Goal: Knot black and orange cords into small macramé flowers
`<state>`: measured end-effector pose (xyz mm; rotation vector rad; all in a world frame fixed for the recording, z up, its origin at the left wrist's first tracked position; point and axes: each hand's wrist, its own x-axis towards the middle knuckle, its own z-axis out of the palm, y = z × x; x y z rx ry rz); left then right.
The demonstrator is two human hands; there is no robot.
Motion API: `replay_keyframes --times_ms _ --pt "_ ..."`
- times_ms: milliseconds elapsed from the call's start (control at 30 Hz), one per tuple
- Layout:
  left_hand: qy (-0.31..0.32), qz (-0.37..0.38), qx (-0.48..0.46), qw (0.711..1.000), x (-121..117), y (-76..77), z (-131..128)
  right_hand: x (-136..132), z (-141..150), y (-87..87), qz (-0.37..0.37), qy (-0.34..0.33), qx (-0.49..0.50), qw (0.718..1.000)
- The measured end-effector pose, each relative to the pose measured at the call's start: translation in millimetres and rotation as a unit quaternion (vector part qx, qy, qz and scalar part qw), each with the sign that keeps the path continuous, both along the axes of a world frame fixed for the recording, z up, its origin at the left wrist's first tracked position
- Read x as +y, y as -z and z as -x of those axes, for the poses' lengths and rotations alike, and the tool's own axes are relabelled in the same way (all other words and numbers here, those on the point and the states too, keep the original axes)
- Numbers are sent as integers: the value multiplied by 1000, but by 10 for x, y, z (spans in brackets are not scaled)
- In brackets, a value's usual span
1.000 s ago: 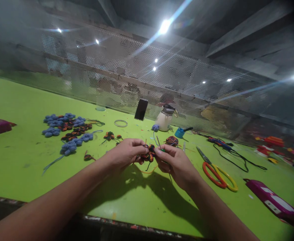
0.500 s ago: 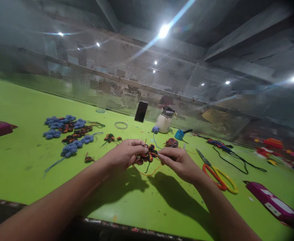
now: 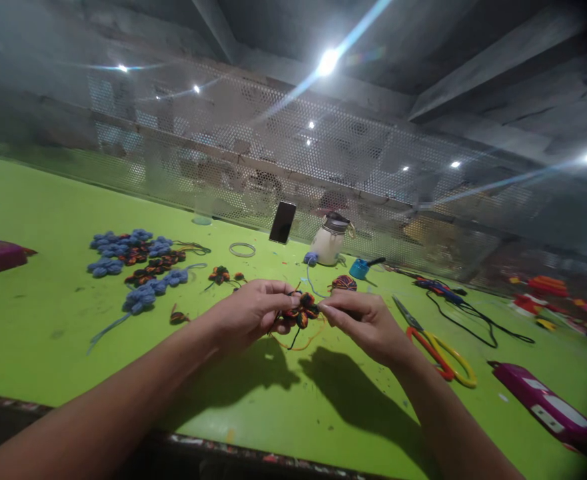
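My left hand [image 3: 247, 312] and my right hand [image 3: 368, 323] meet over the green table [image 3: 48, 313], both pinched on a small multicoloured yarn flower [image 3: 301, 311] held between them. The left fingers grip its left side; the right thumb and forefinger pinch its right side. An orange yarn strand [image 3: 303, 345] loops down from the flower to the tabletop. A ball of multicoloured yarn [image 3: 344, 283] lies just behind my right hand.
Blue and dark yarn flowers [image 3: 133, 263] are piled at the left. Scissors with red and yellow handles [image 3: 436, 343] lie to the right, near a purple case [image 3: 541, 403]. A phone [image 3: 282, 222], a white jar [image 3: 328, 242] and a perforated screen stand behind.
My right hand has slid to the right and turned palm down, drawing on the yarn. The flower stays pinched between both hands, and the orange loop beneath it has shifted.
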<state>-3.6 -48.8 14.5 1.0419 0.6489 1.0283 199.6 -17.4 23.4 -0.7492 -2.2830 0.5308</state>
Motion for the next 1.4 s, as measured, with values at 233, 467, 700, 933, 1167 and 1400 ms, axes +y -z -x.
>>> replay_keyframes --times_ms 233,467,700,933,1167,1400 --pt "-6 -6 -9 1000 -14 -12 -3 -25 7 -18 10 5 -6 1000" --pt "9 2 -11 1000 -17 -26 4 -33 14 -6 3 -12 -11 1000" --pt "14 6 -14 1000 -12 -14 16 -27 -11 -24 -23 2 -16 1000" --pt "14 5 -8 1000 -15 -7 10 -49 20 -23 -15 -7 -5 1000" --pt "21 10 -1 1000 -15 1 -3 -56 34 -17 -8 -17 -4 1000" --pt "6 -8 0 1000 -14 -3 -11 -85 100 1 39 9 -2 999"
